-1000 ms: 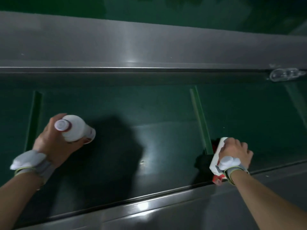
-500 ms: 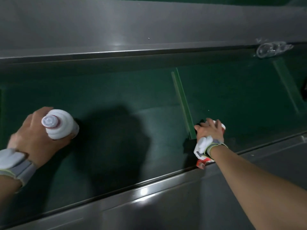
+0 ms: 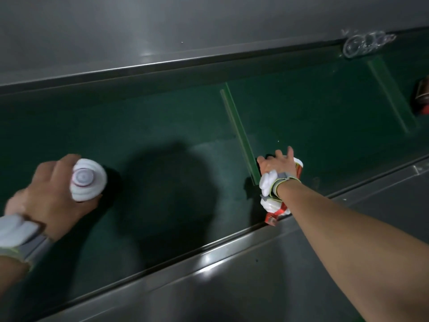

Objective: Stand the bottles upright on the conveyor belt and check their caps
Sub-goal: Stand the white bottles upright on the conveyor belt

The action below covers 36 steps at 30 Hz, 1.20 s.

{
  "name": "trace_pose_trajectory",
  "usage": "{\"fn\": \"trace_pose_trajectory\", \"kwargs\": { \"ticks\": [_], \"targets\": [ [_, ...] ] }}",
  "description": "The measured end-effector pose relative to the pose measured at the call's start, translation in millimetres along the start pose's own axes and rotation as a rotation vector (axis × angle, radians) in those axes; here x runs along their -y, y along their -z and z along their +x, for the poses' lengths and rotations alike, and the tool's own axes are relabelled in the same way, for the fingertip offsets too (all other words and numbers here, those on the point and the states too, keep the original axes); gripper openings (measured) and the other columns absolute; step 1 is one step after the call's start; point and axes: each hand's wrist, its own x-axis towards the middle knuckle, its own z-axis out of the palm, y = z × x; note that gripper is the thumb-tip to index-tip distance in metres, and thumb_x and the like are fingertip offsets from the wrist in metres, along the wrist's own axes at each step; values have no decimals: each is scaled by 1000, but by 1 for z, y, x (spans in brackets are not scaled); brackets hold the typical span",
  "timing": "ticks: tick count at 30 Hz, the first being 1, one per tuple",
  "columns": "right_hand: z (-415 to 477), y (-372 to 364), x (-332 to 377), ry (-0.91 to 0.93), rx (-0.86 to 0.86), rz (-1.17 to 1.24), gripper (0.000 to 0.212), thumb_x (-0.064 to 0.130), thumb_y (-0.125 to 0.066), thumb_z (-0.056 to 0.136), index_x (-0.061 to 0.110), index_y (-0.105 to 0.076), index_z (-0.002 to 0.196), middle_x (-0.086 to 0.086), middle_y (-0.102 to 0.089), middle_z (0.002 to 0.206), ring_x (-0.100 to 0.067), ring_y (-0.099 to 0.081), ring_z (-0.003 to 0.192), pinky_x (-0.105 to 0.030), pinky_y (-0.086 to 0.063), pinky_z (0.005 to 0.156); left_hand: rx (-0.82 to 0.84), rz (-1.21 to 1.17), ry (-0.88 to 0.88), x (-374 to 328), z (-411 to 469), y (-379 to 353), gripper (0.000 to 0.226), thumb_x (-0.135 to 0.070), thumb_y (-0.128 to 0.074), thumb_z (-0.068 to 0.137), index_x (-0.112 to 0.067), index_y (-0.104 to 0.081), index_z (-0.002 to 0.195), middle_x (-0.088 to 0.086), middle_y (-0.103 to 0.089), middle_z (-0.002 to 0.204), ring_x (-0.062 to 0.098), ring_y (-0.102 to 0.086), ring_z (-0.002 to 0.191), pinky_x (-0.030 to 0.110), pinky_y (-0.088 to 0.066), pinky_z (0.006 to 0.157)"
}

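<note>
Open dark green conveyor belt (image 3: pixel 162 140) is left between both bottles; passage at three o'clock is narrowed by a raised green cleat (image 3: pixel 239 131) and steel side rails (image 3: pixel 209 247).

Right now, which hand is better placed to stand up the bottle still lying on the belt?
Right. The right hand already covers the lying bottle beside the green cleat; the left hand is busy holding the upright white bottle.

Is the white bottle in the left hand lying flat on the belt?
No: the white bottle stands upright on the green belt, its cap facing the camera, with the left hand wrapped around its side.
</note>
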Motion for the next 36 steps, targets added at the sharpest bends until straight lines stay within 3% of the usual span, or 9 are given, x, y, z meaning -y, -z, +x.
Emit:
{"fn": "trace_pose_trajectory", "kwargs": {
  "ticks": [5, 12, 21, 26, 28, 31, 33, 36],
  "targets": [
    [2, -2, -3, 19, 9, -25, 68, 36, -66, 46, 25, -46, 110, 0, -65, 102, -31, -40, 120, -59, -11, 108, 40, 33, -143, -81, -5, 3, 83, -43, -86, 55, -39, -41, 124, 9, -55, 121, 42, -64, 91, 49, -53, 70],
    [2, -4, -4, 9, -19, -28, 61, 33, -63, 48, 27, -47, 107, 1, -64, 101, -29, -41, 118, -57, -13, 107, 34, 28, -351, -155, -6, -19, 84, -42, -84, 58, -40, -37, 127, 3, -58, 118, 37, -66, 81, 33, -37, 58],
    [2, -4, -5, 9, -14, -19, 56, 31, -61, 54, 26, -47, 107, 1, -63, 101, -29, -41, 118, -57, -15, 107, 30, 76, -423, -171, -5, -29, 74, -45, -81, 62, -33, -48, 128, -2, -58, 111, 29, -63, 70, 29, -33, 54],
    [-1, -1, -4, 22, -35, -25, 58, 31, -62, 52, 25, -48, 109, 2, -60, 103, -28, -42, 116, -55, -17, 107, 21, 64, -410, -164, -5, -27, 75, -47, -79, 64, -35, -43, 128, -2, -57, 113, 29, -63, 70, 29, -33, 54],
    [-2, -4, -4, 22, -102, -36, 57, 29, -61, 55, 24, -50, 111, 1, -59, 109, -28, -43, 116, -52, -20, 107, 18, 52, -383, -155, -7, -22, 76, -47, -80, 63, -35, -42, 128, -2, -57, 114, 30, -63, 70, 30, -34, 55],
    [-2, -13, -7, -77, -265, 13, 42, 27, -57, 76, 27, -51, 117, -5, -57, 113, -29, -43, 113, -49, -27, 101, 29, 56, -319, -141, -9, -13, 75, -48, -79, 65, -34, -44, 131, -2, -56, 116, 32, -63, 72, 30, -34, 57],
    [-4, -8, 0, -139, -460, 142, 31, 31, -51, 89, 27, -52, 119, -9, -56, 111, -31, -43, 108, -46, -30, 93, 32, 67, -273, -127, -10, -4, 75, -49, -76, 68, -34, -43, 133, -2, -55, 118, 33, -64, 75, 30, -35, 58],
    [-14, 27, 42, -49, -731, 430, 27, 32, -54, 91, 22, -57, 116, -13, -59, 106, -34, -48, 101, -45, -36, 84, 28, 62, -181, -96, -15, 12, 75, -51, -74, 69, -38, -39, 134, -3, -53, 119, 34, -64, 82, 32, -37, 61]
  ]
}}
